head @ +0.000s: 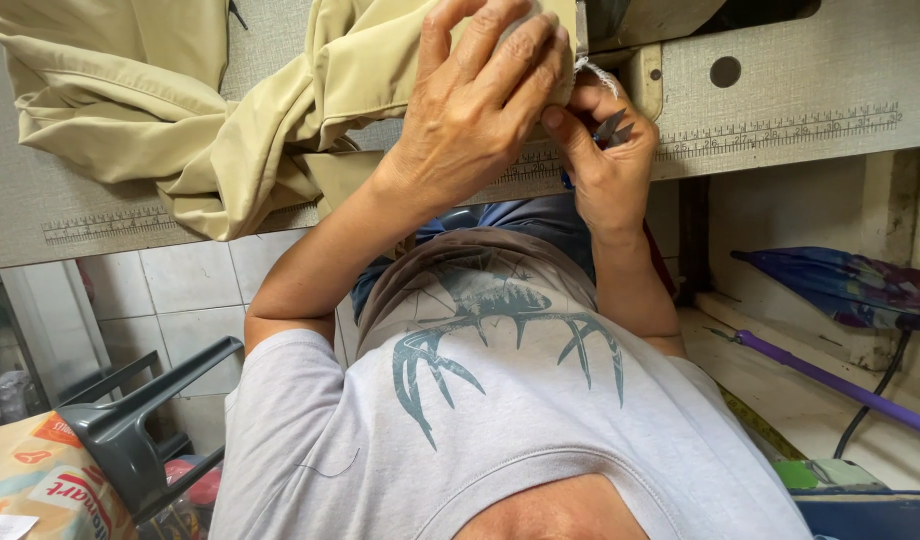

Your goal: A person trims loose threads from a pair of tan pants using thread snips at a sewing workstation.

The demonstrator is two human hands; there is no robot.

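Observation:
A khaki garment [160,110] lies bunched on the grey sewing table [780,90]. My left hand [475,110] is closed over a fold of this fabric at the table's near edge, pressing it up against the machine. Directly beside it, my right hand [610,170] grips a small pair of dark thread snips [614,128], whose blades point at a frayed white thread end [597,72] on the cloth. The two hands touch each other. The cloth under my left palm is hidden.
Ruler markings run along the table's front edge [780,130]. A grey plastic stool [130,420] and a printed bag [40,480] stand on the tiled floor at lower left. A folded purple umbrella [850,285] and a purple rod [840,380] lie at right.

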